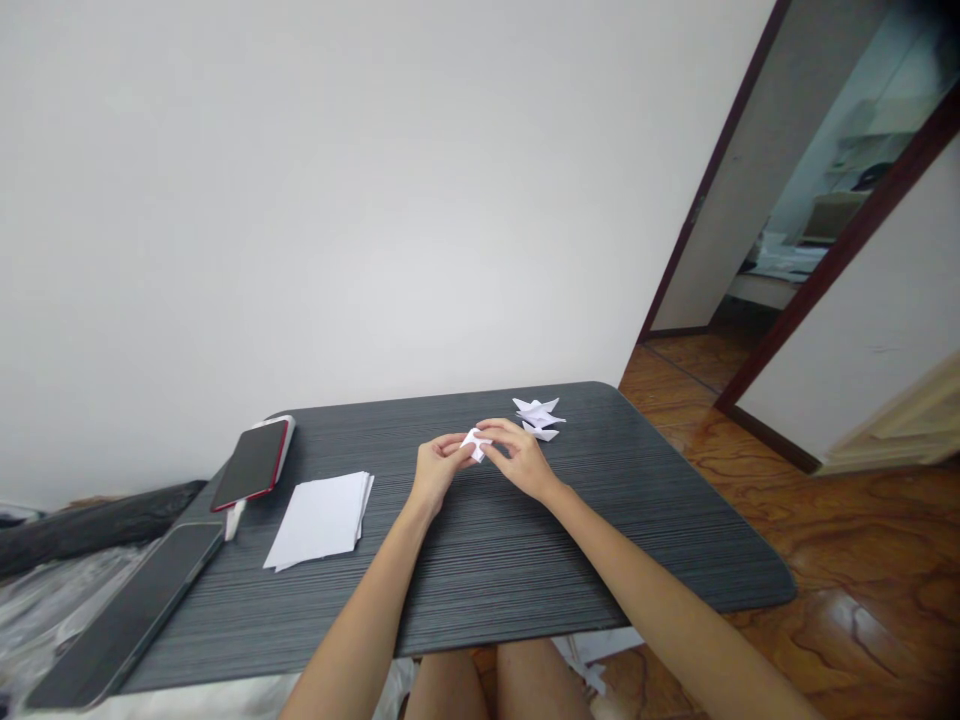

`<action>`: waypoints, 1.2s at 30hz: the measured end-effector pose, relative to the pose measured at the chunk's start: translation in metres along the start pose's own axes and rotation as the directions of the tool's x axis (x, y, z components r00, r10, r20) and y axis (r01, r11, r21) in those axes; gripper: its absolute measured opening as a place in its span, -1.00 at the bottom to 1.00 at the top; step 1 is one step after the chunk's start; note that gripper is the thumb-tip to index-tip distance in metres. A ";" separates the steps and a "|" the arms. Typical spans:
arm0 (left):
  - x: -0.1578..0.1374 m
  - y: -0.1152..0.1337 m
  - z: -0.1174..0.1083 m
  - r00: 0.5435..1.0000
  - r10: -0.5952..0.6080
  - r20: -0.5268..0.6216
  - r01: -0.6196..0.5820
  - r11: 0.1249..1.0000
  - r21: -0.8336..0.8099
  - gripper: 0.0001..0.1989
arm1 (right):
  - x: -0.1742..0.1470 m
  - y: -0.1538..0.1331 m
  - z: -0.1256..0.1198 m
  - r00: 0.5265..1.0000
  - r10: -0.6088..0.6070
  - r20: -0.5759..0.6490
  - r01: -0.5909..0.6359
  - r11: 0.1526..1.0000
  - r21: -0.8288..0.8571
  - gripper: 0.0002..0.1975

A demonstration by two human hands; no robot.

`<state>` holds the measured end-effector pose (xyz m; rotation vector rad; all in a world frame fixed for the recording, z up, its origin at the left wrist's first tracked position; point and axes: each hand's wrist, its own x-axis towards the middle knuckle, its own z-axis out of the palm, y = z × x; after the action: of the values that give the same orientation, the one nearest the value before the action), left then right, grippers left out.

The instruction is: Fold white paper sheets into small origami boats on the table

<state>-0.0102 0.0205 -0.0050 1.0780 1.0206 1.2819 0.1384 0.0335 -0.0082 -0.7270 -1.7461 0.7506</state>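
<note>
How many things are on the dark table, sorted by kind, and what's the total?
Small white folded paper piece held between the left hand and the right hand: 1
Finished white folded paper shapes, in a cluster whose separate count I cannot tell: 1
Stack of flat white paper sheets: 1
Red-edged phone: 1
Large dark tablet: 1
Total: 5

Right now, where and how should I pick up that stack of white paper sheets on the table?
Take the stack of white paper sheets at its right edge, coming in from the right. It lies flat on the dark table, and that fanned edge is probably easiest to pinch.
</note>
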 end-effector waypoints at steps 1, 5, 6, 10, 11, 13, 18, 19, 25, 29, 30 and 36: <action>0.000 0.000 0.000 0.999 0.031 -0.011 -0.030 0.999 0.040 -0.65 | 0.001 0.003 0.002 0.998 0.060 -0.028 -0.058 0.996 0.071 -0.73; 0.000 0.000 0.000 0.992 0.129 0.008 -0.128 0.972 0.195 -0.66 | 0.003 0.017 0.008 0.965 0.259 -0.040 -0.240 0.933 0.267 -0.79; 0.000 -0.001 0.000 0.990 0.136 0.029 -0.139 0.966 0.220 -0.65 | 0.003 0.018 0.008 0.958 0.285 -0.043 -0.262 0.921 0.287 -0.83; 0.001 -0.002 -0.002 0.984 0.144 0.107 -0.170 0.938 0.303 -0.69 | 0.002 0.017 0.009 0.939 0.338 -0.064 -0.298 0.891 0.343 -0.86; 0.001 -0.003 -0.003 0.983 0.143 0.117 -0.174 0.926 0.334 -0.72 | 0.002 0.016 0.009 0.938 0.341 -0.062 -0.299 0.888 0.350 -0.86; 0.001 -0.003 -0.005 0.984 0.126 0.125 -0.166 0.906 0.390 -0.76 | 0.001 0.013 0.009 0.939 0.340 -0.060 -0.298 0.887 0.352 -0.86; 0.001 -0.004 -0.007 0.986 0.106 0.130 -0.153 0.885 0.440 -0.77 | 0.001 0.011 0.011 0.959 0.285 0.003 -0.274 0.919 0.283 -0.84; 0.000 -0.003 -0.006 0.985 0.095 0.145 -0.150 0.888 0.435 -0.76 | 0.001 0.011 0.010 0.963 0.269 0.016 -0.265 0.932 0.249 -0.84; -0.008 0.003 0.003 0.972 0.013 0.234 -0.104 0.919 0.380 -0.67 | 0.002 0.010 0.006 0.972 0.234 -0.007 -0.231 0.966 0.118 -0.86; -0.009 -0.001 0.004 0.966 0.078 0.246 -0.173 0.903 0.392 -0.63 | 0.003 0.003 0.006 0.950 0.309 0.040 -0.310 0.923 0.227 -0.82; -0.009 -0.002 0.004 0.966 0.089 0.244 -0.181 0.903 0.389 -0.63 | 0.003 0.002 0.007 0.940 0.336 0.063 -0.341 0.907 0.246 -0.81; -0.009 -0.004 0.006 0.954 0.052 0.296 -0.142 0.946 0.291 -0.70 | 0.001 0.004 0.007 0.931 0.364 -0.018 -0.360 0.926 0.115 -0.79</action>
<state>-0.0041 0.0117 -0.0081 1.5241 0.9752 1.0235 0.1323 0.0355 -0.0127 -0.9969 -1.5381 1.0666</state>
